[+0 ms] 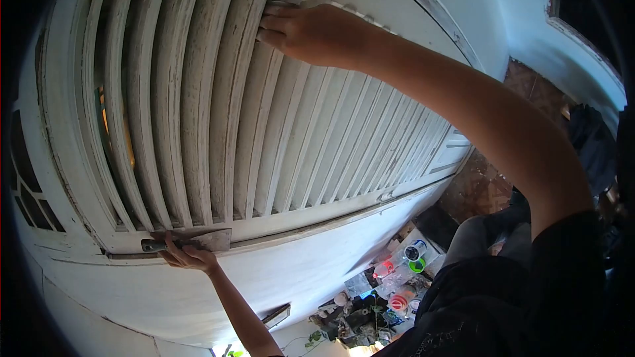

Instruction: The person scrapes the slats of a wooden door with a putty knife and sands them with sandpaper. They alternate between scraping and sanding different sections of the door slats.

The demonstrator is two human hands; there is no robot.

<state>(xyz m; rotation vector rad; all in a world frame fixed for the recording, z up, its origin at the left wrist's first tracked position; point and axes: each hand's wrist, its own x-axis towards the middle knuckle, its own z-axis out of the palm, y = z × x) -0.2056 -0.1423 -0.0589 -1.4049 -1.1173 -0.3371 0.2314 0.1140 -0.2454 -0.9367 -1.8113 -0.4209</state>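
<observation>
The step in hand is, I judge, preparing the surface of the slatted panel (261, 112) w/ the putty knife (215, 240). The next move prob. calls for a flat blade, light pressure and fingers kept off its edge.

Now, L to R. The panel spreads from 9 o'clock across the centre and on toward 3. I count approx. 6 wide slats up to the upper fingers; the others are too narrow to count w/ certainty. At 8 o'clock is 1 putty knife, by the panel's lower border, its blade directed to 3 o'clock. The L hand (188, 257) grasps it where handle meets blade. At 12 o'clock the R hand (304, 32) puts bent fingertips at a slat's edge; whether it pinches sth., I cannot tell. Total: 2 hands, 1 tool. Toward 5 o'clock are at least 2 red-topped containers (398, 303) and 1 green ring-like item (417, 265); the remaining clutter is too mixed to count.
</observation>
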